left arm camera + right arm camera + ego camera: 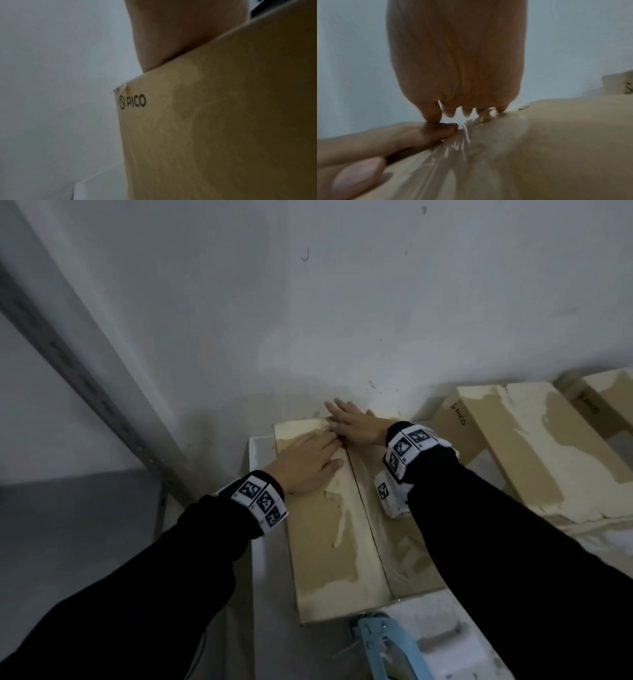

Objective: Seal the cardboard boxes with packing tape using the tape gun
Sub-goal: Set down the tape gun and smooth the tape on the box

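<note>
A long brown cardboard box [329, 546] lies on the white table, its two top flaps meeting at a centre seam. My left hand [308, 460] lies flat on the left flap near the far end, fingers straight. My right hand [352, 422] presses flat across the seam at the far end, fingers extended toward the wall. In the right wrist view, my right hand [457, 67] rests over shiny clear tape [453, 155] on the box top, touching a finger of the left hand [402, 138]. The box side [214, 128] carries a PICO logo. A light blue tape gun [387, 648] lies near the box's near end.
Two more cardboard boxes [534, 446] [606, 398] lie to the right along the grey wall. A grey slotted metal shelf post [85, 392] slants at the left. The white table edge [255, 467] runs beside the box's left side.
</note>
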